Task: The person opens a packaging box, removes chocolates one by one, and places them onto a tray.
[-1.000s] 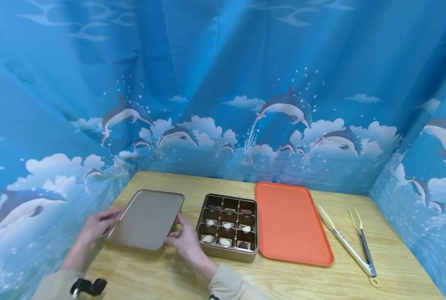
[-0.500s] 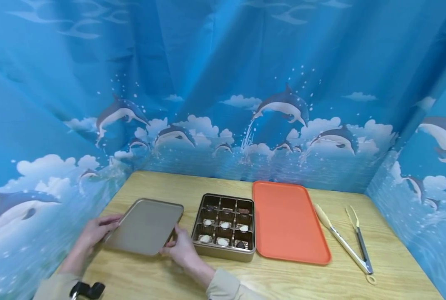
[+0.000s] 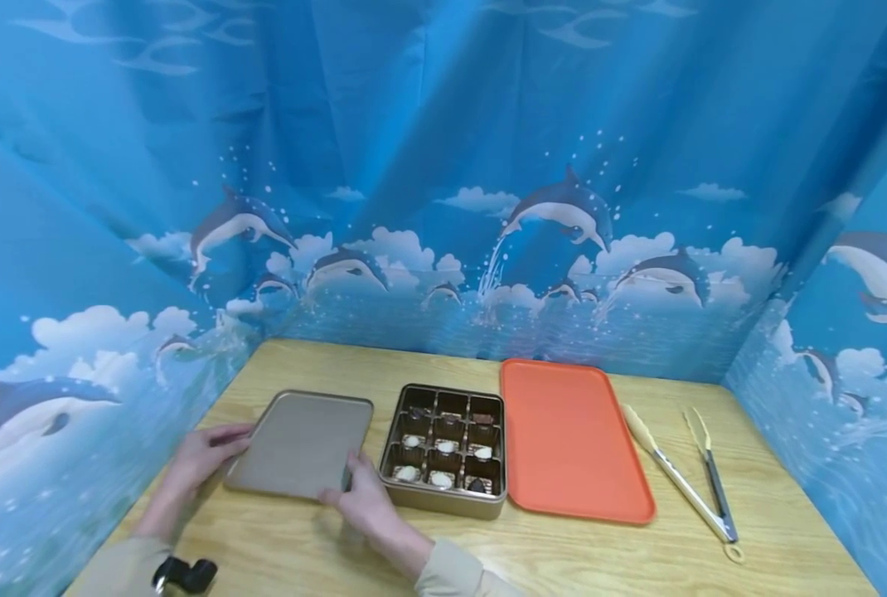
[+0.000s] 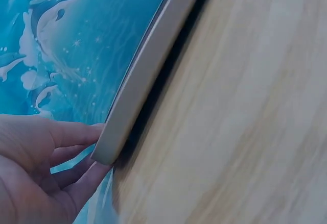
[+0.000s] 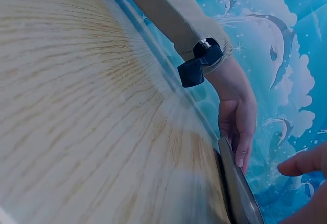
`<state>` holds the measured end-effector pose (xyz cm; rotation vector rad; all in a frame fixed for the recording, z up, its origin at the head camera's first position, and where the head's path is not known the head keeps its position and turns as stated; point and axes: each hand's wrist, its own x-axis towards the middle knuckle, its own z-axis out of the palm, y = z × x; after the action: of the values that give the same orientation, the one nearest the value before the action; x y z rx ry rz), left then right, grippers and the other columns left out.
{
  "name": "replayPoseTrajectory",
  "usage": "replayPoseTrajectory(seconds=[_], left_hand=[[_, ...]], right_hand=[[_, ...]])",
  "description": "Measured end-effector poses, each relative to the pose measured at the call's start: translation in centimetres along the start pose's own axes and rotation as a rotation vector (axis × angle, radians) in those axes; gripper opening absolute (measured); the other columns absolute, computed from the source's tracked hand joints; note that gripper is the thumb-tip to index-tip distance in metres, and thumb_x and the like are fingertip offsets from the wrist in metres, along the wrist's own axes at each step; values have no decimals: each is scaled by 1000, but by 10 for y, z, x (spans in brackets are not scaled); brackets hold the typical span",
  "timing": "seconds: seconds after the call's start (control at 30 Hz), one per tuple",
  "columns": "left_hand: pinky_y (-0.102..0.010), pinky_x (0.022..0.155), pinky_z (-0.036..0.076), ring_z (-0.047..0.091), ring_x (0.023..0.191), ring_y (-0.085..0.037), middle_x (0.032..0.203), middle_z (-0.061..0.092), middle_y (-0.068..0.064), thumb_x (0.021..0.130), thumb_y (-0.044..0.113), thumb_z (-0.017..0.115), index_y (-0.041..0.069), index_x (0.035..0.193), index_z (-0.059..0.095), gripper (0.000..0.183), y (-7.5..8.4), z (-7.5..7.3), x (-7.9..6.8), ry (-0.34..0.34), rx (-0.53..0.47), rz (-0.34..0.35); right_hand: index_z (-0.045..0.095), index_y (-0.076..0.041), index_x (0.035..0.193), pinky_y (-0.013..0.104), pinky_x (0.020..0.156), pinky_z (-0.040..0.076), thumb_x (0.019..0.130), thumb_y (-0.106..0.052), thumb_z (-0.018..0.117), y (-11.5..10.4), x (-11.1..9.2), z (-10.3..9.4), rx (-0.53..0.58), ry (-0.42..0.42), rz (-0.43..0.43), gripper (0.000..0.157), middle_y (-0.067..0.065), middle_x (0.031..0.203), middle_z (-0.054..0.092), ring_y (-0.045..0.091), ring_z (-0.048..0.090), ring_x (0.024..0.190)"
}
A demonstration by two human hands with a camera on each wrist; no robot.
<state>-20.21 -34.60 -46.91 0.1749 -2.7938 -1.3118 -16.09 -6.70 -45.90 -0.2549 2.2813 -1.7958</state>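
Note:
In the head view, a flat gold-brown rectangular tin lid lies at or just above the table on the left. My left hand holds its left edge; in the left wrist view the fingertips pinch a corner of the lid's rim. By the lid's right side is my right hand, and in the right wrist view its fingers are spread, apart from the lid. Just right of that hand stands a lidless gold tin divided into several compartments, holding white and dark pieces like chocolates.
An orange tray lies right of the tin, almost touching it. Further right are spread tongs with cream tips. The wooden table backs onto a blue dolphin-print curtain.
The lid has first come nearer me and lower, then shifted slightly right and away. Both hands moved with it. The right hand's grip on its edge has loosened. Tin, tray and tongs stay put.

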Motion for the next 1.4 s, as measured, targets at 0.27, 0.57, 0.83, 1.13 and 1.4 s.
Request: replayPoseTrajectory(seconds=[0.27,0.57,0.83,1.13,1.4], left_hand=[[-43,83,56,70,95,-38,109,73,-24,94,15,71,-7,117,71,31,13,10,2,51,161,93],[-57,88,54,67,104,-45,114,71,-27,98,17,66,-5,122,68,34,23,14,5,24,209,67],[-56,84,57,70,100,-44,117,70,-27,103,19,60,-5,126,66,34,52,30,10,167,172,233],[-56,87,58,70,102,-43,116,71,-26,105,16,57,-5,129,65,33,90,56,19,245,81,405],[-57,99,52,62,117,-45,136,60,-27,108,25,50,-3,141,55,43,118,83,25,134,120,440]], right_hand=[[31,2,156,63,119,22,86,-16,77,0,-7,-5,-169,-49,-57,85,26,166,11,49,19,149],[43,-7,153,48,109,47,92,-14,70,-12,-6,-27,-120,-69,-218,66,17,157,42,41,51,134],[52,-4,146,45,107,50,98,-10,64,-22,6,-65,88,11,-324,50,18,149,51,39,54,132],[44,-4,152,51,110,46,104,-17,60,-25,11,-123,93,104,-351,52,18,155,45,42,46,138],[44,-4,152,53,114,42,102,-14,61,-18,8,-182,30,282,-360,54,18,156,44,40,43,140]])
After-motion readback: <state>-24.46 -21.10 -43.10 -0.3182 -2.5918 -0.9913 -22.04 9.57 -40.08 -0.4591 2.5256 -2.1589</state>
